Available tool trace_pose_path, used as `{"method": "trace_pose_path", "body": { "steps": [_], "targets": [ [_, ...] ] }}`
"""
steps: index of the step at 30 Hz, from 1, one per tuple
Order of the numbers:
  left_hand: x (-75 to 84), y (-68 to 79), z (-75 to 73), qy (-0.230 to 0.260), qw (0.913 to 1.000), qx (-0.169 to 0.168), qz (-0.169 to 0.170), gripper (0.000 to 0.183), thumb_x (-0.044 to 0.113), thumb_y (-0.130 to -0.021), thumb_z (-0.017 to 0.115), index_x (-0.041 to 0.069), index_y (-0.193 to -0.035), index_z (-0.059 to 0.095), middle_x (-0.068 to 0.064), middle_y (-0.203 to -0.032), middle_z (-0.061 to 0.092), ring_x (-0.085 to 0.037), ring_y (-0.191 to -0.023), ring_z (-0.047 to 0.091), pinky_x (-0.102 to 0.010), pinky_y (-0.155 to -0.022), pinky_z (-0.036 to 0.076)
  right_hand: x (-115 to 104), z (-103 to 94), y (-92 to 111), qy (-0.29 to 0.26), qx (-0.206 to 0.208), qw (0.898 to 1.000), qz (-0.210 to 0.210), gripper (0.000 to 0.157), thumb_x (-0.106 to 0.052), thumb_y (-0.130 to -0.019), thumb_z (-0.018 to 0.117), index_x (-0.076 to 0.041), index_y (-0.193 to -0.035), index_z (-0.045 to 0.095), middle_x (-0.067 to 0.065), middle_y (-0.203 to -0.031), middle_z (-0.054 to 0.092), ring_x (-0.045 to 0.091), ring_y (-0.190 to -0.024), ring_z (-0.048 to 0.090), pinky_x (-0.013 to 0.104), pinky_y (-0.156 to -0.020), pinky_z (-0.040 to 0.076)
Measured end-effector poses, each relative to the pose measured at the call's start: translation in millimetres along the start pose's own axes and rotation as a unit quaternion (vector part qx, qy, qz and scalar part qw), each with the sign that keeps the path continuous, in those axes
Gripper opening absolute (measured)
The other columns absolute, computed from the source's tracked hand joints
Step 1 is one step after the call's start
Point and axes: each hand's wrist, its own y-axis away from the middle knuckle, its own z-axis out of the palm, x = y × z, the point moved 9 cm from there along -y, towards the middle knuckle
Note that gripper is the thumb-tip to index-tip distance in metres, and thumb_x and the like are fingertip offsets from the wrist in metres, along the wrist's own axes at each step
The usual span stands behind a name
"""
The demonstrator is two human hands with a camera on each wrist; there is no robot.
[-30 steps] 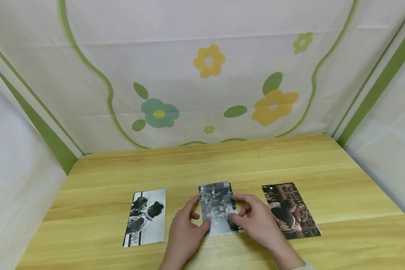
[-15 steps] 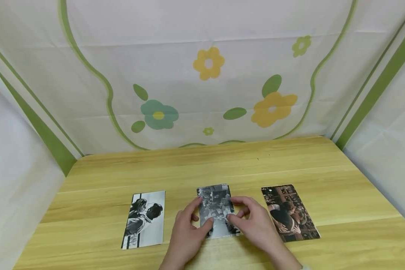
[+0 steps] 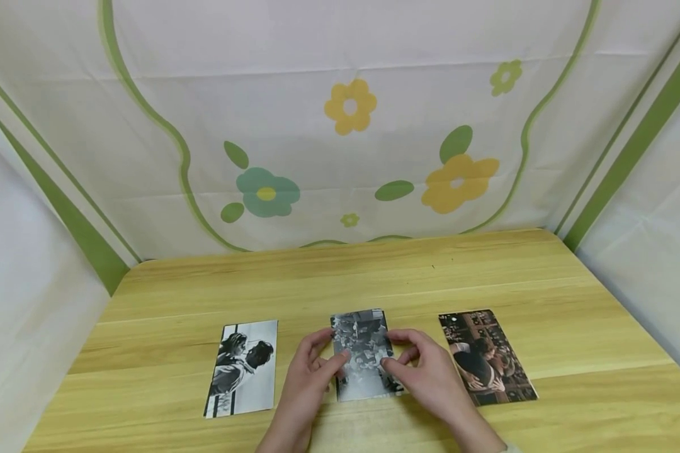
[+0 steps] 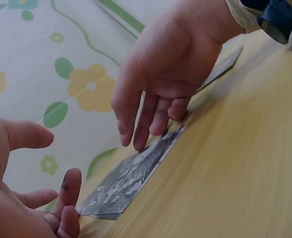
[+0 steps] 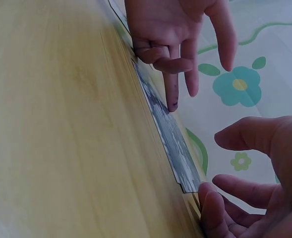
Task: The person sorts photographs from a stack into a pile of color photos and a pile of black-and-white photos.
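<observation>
A black-and-white photo card (image 3: 362, 352) of a crowded scene lies at the middle of the wooden table, with another card edge showing beneath it in the wrist views. My left hand (image 3: 308, 371) is at its left side, fingers loosely bent near the edge. In the left wrist view the left thumb (image 4: 31, 135) is raised away from the card. My right hand (image 3: 427, 371) flanks the right side, fingertips at the card's edge. The right wrist view shows the right thumb (image 5: 242, 134) standing off above it. Neither hand pinches the card.
Left of the hands lies a black-and-white photo card (image 3: 243, 368) of two people. To the right is a dark brownish photo card (image 3: 490, 358) of people embracing, close to the right forearm. A white flowered cloth (image 3: 294, 107) rises behind the table (image 3: 164, 296).
My left hand has shifted slightly left, and its thumb has moved up and away from the card's lower left. The right hand stays almost in place, and the cards lie as before.
</observation>
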Motion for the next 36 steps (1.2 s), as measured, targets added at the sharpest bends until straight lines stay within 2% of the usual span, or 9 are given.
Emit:
{"method": "trace_pose_path", "body": {
  "steps": [3, 6, 9, 10, 13, 16, 25, 31, 36],
  "targets": [
    [-0.8, 0.4, 0.8, 0.020, 0.9998, -0.001, -0.005, 0.069, 0.021, -0.101, 0.074, 0.004, -0.159, 0.041, -0.024, -0.167, 0.042, -0.012, -0.083, 0.063, -0.021, -0.070, 0.049, 1, 0.2, 0, -0.001, 0.001, 1.000, 0.000, 0.054, -0.019, -0.082, 0.090, -0.016, -0.134, 0.073, 0.001, -0.106, 0.073, 0.014, -0.081, 0.063, 0.027, -0.060, 0.050],
    [-5.7, -1.1, 1.4, 0.018, 0.9997, 0.003, -0.014, 0.071, 0.019, -0.100, 0.075, 0.006, -0.160, 0.041, -0.017, -0.128, 0.070, -0.014, -0.077, 0.060, -0.023, -0.067, 0.050, 1, 0.8, 0, 0.000, 0.003, 1.000, 0.000, 0.055, -0.018, -0.082, 0.091, -0.016, -0.134, 0.072, 0.001, -0.115, 0.074, 0.014, -0.081, 0.063, 0.027, -0.060, 0.050],
    [-11.4, -4.6, 1.8, -0.005, 0.9997, 0.016, -0.016, 0.074, 0.017, -0.099, 0.077, 0.008, -0.162, 0.039, -0.004, -0.091, 0.068, -0.014, -0.069, 0.055, -0.024, -0.063, 0.049, 0, 1.8, 0, -0.001, 0.004, 1.000, 0.001, 0.056, -0.017, -0.082, 0.090, -0.015, -0.135, 0.071, 0.002, -0.125, 0.073, 0.013, -0.083, 0.063, 0.027, -0.061, 0.050],
    [-12.3, -5.8, 2.3, -0.012, 0.9996, 0.020, -0.013, 0.076, 0.016, -0.098, 0.077, 0.008, -0.162, 0.038, -0.004, -0.093, 0.070, -0.013, -0.067, 0.054, -0.024, -0.062, 0.048, 0, 2.3, -1, -0.001, 0.004, 1.000, 0.001, 0.056, -0.017, -0.083, 0.090, -0.015, -0.135, 0.071, 0.003, -0.127, 0.073, 0.013, -0.084, 0.064, 0.026, -0.062, 0.050],
    [-11.4, -7.6, 3.7, -0.027, 0.9991, 0.033, 0.000, 0.078, 0.011, -0.096, 0.079, 0.006, -0.162, 0.037, -0.016, -0.128, 0.069, -0.011, -0.064, 0.052, -0.024, -0.057, 0.047, 0, 3.5, -1, 0.000, 0.005, 1.000, 0.000, 0.060, -0.015, -0.083, 0.090, -0.013, -0.138, 0.068, 0.004, -0.131, 0.072, 0.013, -0.086, 0.063, 0.025, -0.064, 0.051],
    [-8.7, -6.4, 4.4, -0.029, 0.9988, 0.039, 0.010, 0.082, 0.008, -0.094, 0.079, 0.004, -0.163, 0.035, -0.020, -0.162, 0.047, -0.010, -0.065, 0.053, -0.023, -0.055, 0.047, 0, 4.2, 0, -0.001, 0.006, 1.000, 0.000, 0.068, -0.015, -0.082, 0.090, -0.010, -0.144, 0.063, 0.007, -0.136, 0.071, 0.013, -0.088, 0.063, 0.025, -0.065, 0.052],
    [-4.8, -1.7, 6.9, -0.018, 0.9994, 0.029, 0.003, 0.091, 0.008, -0.093, 0.078, 0.006, -0.168, 0.026, -0.021, -0.171, 0.039, -0.012, -0.070, 0.060, -0.024, -0.060, 0.052, 0, 3.9, 2, -0.038, 0.008, 0.999, 0.019, 0.070, -0.014, -0.083, 0.089, -0.009, -0.147, 0.062, 0.008, -0.140, 0.071, 0.014, -0.087, 0.066, 0.026, -0.064, 0.052],
    [-5.1, -1.1, 7.1, 0.021, 0.9995, 0.022, 0.007, 0.087, 0.004, -0.093, 0.077, 0.004, -0.166, 0.029, -0.025, -0.164, 0.046, -0.008, -0.072, 0.058, -0.021, -0.059, 0.050, -1, 7.2, 3, -0.071, -0.002, 0.997, 0.027, 0.068, -0.014, -0.086, 0.087, -0.008, -0.148, 0.061, 0.006, -0.139, 0.072, 0.015, -0.088, 0.065, 0.025, -0.061, 0.052],
    [-3.8, -0.3, 5.6, 0.029, 0.9992, 0.023, 0.017, 0.090, 0.002, -0.094, 0.076, 0.003, -0.168, 0.025, -0.025, -0.169, 0.040, -0.009, -0.072, 0.060, -0.021, -0.057, 0.050, -1, 6.6, 3, -0.054, 0.004, 0.998, 0.019, 0.070, -0.012, -0.083, 0.089, -0.011, -0.147, 0.062, 0.004, -0.128, 0.074, 0.016, -0.084, 0.064, 0.026, -0.062, 0.051]
  ]
}}
